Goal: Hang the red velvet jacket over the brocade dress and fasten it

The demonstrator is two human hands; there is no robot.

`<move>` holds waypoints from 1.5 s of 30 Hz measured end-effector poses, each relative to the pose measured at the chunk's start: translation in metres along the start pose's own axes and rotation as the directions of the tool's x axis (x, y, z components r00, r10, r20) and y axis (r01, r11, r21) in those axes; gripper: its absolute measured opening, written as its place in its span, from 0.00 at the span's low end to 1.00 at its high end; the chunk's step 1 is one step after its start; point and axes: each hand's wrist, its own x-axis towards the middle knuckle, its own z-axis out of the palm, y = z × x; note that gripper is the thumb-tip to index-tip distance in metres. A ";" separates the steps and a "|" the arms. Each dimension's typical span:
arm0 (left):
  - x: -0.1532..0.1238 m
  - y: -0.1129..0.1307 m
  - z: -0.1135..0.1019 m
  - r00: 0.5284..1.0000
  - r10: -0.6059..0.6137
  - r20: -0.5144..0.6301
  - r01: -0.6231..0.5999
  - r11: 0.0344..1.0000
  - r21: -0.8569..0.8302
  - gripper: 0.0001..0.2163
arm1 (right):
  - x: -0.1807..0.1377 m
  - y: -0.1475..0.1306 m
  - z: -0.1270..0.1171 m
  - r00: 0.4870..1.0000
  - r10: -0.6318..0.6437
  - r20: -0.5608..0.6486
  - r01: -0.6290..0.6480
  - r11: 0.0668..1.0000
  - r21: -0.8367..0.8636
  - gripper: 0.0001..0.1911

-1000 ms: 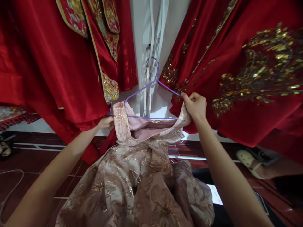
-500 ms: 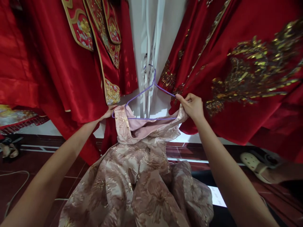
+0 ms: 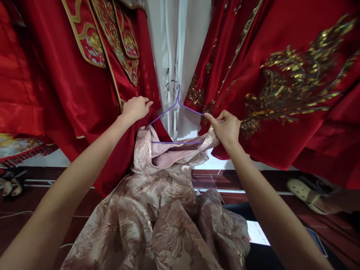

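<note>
Between the two red robes, the right hand [image 3: 226, 127] has its fingers [image 3: 211, 119] pinched shut on the right shoulder edge of the pink brocade dress [image 3: 165, 210], just where the fabric meets the right end of the purple wire hanger [image 3: 176, 112]. Left hand [image 3: 136, 108]: fingers loosely curled, tips resting against the left red robe [image 3: 70, 75] just beside the hanger's left arm; cannot tell whether they grip anything. Dress hangs by its neckline from the hanger's lower bar, lining showing inside the neck opening, skirt falling in folds between both forearms toward the red tiled floor [image 3: 36, 191]. Hanger hook sits up against the white post [image 3: 176, 48]. Right red robe [image 3: 281, 82], gold-embroidered, touches the right hand's back. A cream sandal [image 3: 305, 191] lies on the floor at far right.
</note>
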 end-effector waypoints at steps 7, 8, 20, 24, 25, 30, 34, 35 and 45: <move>-0.029 0.055 0.012 0.980 0.054 0.191 -0.076 0.991 0.114 0.13 | -0.024 -0.018 -0.001 0.993 0.117 0.016 -0.116 0.993 -0.023 0.29; -0.029 0.053 0.015 0.987 0.042 0.154 -0.067 0.985 0.160 0.14 | -0.029 -0.020 0.000 0.984 0.163 0.072 -0.163 0.987 -0.014 0.30; -0.002 0.035 0.002 0.931 0.210 0.299 -0.309 0.890 0.336 0.19 | -0.040 -0.027 0.001 0.962 0.030 0.272 -0.003 0.995 -0.097 0.26; -0.003 0.033 0.017 0.916 0.152 0.372 -0.290 0.891 0.349 0.22 | -0.015 -0.022 -0.011 0.944 0.036 0.329 0.016 0.988 -0.152 0.19; -0.004 0.031 0.019 0.928 0.157 0.338 -0.285 0.885 0.369 0.22 | -0.005 -0.020 -0.013 0.929 0.038 0.367 0.012 0.991 -0.135 0.17; 0.009 0.012 0.021 0.872 0.379 0.312 -0.453 0.866 0.214 0.21 | 0.049 -0.018 -0.014 0.605 0.169 0.778 -0.036 0.982 -0.185 0.14; 0.021 -0.006 0.023 0.807 0.424 0.412 -0.383 0.906 -0.183 0.22 | 0.061 -0.038 0.007 0.135 0.031 0.990 0.018 0.999 -0.034 0.19; 0.022 -0.009 0.024 0.811 0.402 0.425 -0.313 0.912 -0.265 0.22 | 0.058 -0.044 0.015 0.082 -0.052 0.995 0.017 0.999 0.051 0.21; 0.018 -0.019 0.024 0.853 0.215 0.476 0.023 0.895 -0.445 0.12 | 0.018 -0.053 0.080 0.071 -0.425 0.903 -0.079 0.900 0.430 0.24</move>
